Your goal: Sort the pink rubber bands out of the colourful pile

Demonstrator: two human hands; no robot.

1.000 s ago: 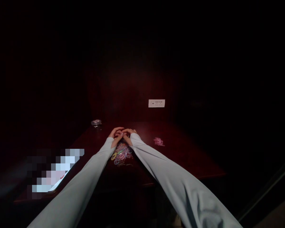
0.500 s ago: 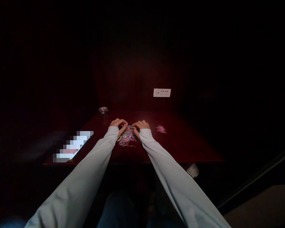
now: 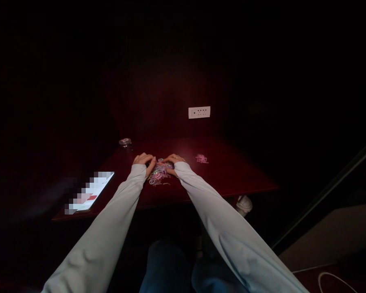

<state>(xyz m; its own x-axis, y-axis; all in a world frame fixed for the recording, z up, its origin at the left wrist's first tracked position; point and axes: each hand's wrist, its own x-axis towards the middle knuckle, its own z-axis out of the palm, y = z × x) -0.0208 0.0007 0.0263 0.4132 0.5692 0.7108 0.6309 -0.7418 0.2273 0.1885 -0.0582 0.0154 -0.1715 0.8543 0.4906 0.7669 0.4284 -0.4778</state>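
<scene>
A loose pile of small multicoloured elastic hair ties [image 3: 160, 174] lies on the dark red table [image 3: 225, 175], between my two hands. At the pile's left edge is my left hand [image 3: 144, 160], its thumb and forefinger curled together at the tips; anything between them is too small to make out. My right hand [image 3: 174, 160] arches over the right side of the pile, its fingers and thumb apart, touching the ties. Off to the right sits a smaller heap of pink hair ties [image 3: 201, 158], apart from the pile.
A phone [image 3: 94, 191] with a lit, blurred screen lies at the table's left edge. A clear round container [image 3: 125, 142] stands at the back left. The wall carries a white socket plate [image 3: 199, 112]. Below the right table edge is a pale rounded object [image 3: 244, 204].
The view has shifted and tilted slightly, so the scene sits further left. My right hand has spread over the pile a little more; my left hand stays at its left edge.
</scene>
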